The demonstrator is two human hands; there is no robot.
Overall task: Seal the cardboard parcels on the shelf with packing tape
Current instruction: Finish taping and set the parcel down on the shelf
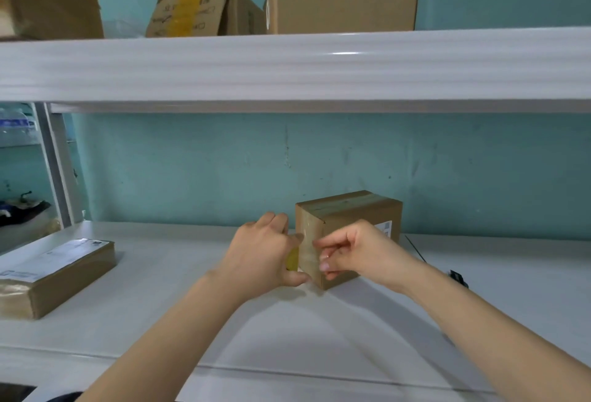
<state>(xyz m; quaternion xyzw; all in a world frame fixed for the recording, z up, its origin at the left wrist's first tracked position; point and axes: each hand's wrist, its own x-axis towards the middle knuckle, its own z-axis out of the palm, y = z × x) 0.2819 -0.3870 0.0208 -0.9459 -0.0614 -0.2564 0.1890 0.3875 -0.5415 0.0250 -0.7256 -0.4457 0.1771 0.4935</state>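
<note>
Sitting toward the back of the lower shelf point(192, 305), close to the teal wall, the small parcel point(358, 219) is partly sealed. A strip of tape point(348, 202) runs along its top seam and turns down the end face nearest the person, where it shows as a glossy band. The left hand point(259, 254) curls round a yellowish tape roll point(292, 260), mostly hidden behind its fingers, just beside that face. The right hand point(355, 251) has its fingers curled, with thumb and forefinger pinching the tape against the box's near corner. By the look of it, this strip is being finished or broken off, and the parcel's far end and underside cannot be seen.

A flat parcel point(64, 273) lies well apart at the left of the same shelf, with a white label and what looks like tape over its near end. Whether it is fully sealed is unclear.

On the upper shelf point(287, 65) stand three more cardboard boxes point(342, 8), one with yellow tape. They may need attention too.

To the right of the small parcel lies a small dark object point(459, 277), too blurred to name. Nothing blocks the hands.
</note>
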